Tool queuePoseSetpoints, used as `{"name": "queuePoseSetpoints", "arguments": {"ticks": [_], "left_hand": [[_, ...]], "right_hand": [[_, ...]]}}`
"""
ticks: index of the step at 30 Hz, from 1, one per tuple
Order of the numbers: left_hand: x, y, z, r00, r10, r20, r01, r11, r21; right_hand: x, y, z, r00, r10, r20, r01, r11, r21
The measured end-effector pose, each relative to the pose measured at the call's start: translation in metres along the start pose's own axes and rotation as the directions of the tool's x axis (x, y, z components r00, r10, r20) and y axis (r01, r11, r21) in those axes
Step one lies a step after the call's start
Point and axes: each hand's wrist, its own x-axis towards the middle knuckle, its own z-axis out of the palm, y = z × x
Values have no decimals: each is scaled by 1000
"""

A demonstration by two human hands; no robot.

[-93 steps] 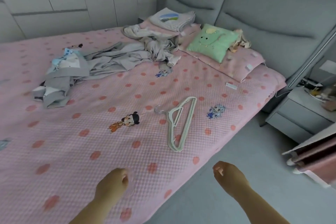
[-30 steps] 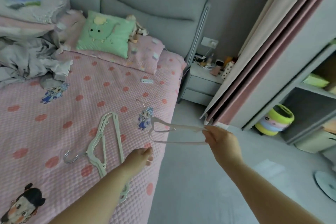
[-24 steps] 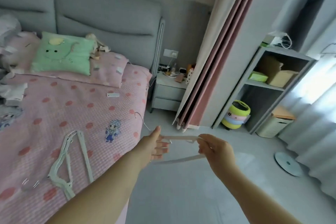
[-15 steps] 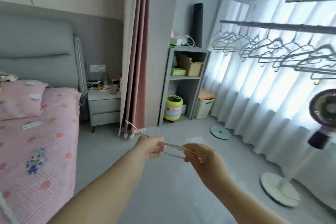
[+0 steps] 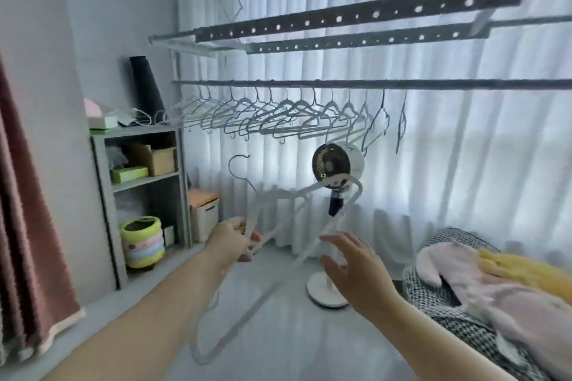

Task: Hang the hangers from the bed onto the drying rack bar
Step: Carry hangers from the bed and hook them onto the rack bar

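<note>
head view: left hand point(image 5: 236, 241) grips a white hanger point(image 5: 280, 194) at centre frame; right hand point(image 5: 353, 266) beside it, fingers spread, holding nothing, below the rack bar point(image 5: 340, 83).

Both arms reach forward: left hand point(image 5: 232, 241) grips the hanger point(image 5: 288, 194), right hand point(image 5: 351, 269) open-fingered beside it.

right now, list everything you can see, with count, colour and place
held hanger: at least one, white, blurred, mid-air
rack bar: one, dark, across the window
hung hangers: many, pale, on the rack bar
fan: one, white, on the floor
shelf unit: one, grey, left wall
tub: one, yellow-green, beside the shelf unit
clothes pile: one, pink and yellow, lower right
left hand: grips the held hanger
right hand: open, holds nothing
</note>
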Motion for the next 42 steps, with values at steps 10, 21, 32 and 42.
{"name": "queuePoseSetpoints", "arguments": {"ticks": [10, 21, 32, 42], "left_hand": [[37, 61, 155, 828, 277, 487, -400, 901, 168], [170, 109, 240, 721, 318, 616, -559, 792, 245], [226, 149, 303, 628, 469, 620, -752, 569, 331], [253, 220, 354, 731, 542, 414, -678, 509, 531]], "right_hand": [[17, 136, -97, 942, 234, -240, -297, 914, -275], [139, 252, -123, 928, 342, -150, -371, 885, -281], [209, 329, -147, 937, 287, -198, -342, 868, -361], [280, 396, -222, 939, 40, -343, -197, 877, -438]]}}
